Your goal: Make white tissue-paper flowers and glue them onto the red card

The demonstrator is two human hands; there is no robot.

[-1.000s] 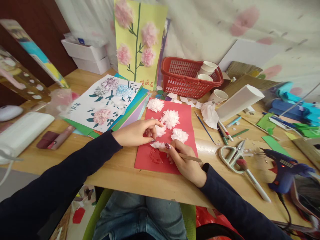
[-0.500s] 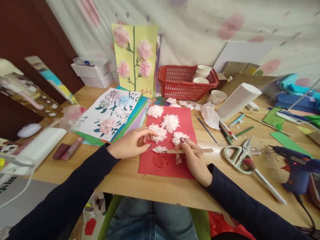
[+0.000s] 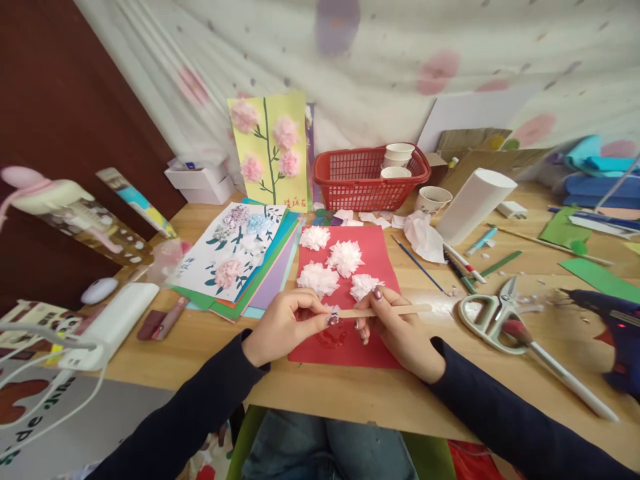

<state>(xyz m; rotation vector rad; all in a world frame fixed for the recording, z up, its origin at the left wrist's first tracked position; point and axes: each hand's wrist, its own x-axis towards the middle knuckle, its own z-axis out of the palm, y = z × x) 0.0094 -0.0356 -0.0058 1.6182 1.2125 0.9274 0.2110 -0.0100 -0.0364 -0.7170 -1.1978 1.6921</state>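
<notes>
My right hand [image 3: 400, 333] grips a flat wooden craft stick [image 3: 407, 310], held level over a red sheet of paper [image 3: 375, 253]. At the stick's left end, my left hand [image 3: 290, 327] is closed, thumb and fingertips pinching a small piece of white tissue paper [image 3: 332, 308], mostly hidden by the fingers. Several crumpled white tissue-paper flowers [image 3: 345, 258] sit on the upper part of the red sheet. Below the stick, a shiny wet ring of glue [image 3: 333, 337] shows on the sheet, partly covered by my hands.
Left lie coloured papers under a white flower picture [image 3: 227, 253]. A yellow flower card [image 3: 270, 147] stands behind, beside a red basket [image 3: 370, 190] with paper cups. To the right are scissors [image 3: 483, 323], a brush [image 3: 560, 373], a glue gun [image 3: 605, 320] and a white paper roll [image 3: 475, 207].
My left hand has moved right, from open beside the stick's tip to pinching the tissue there. The right hand still holds the stick. The camera view has shifted.
</notes>
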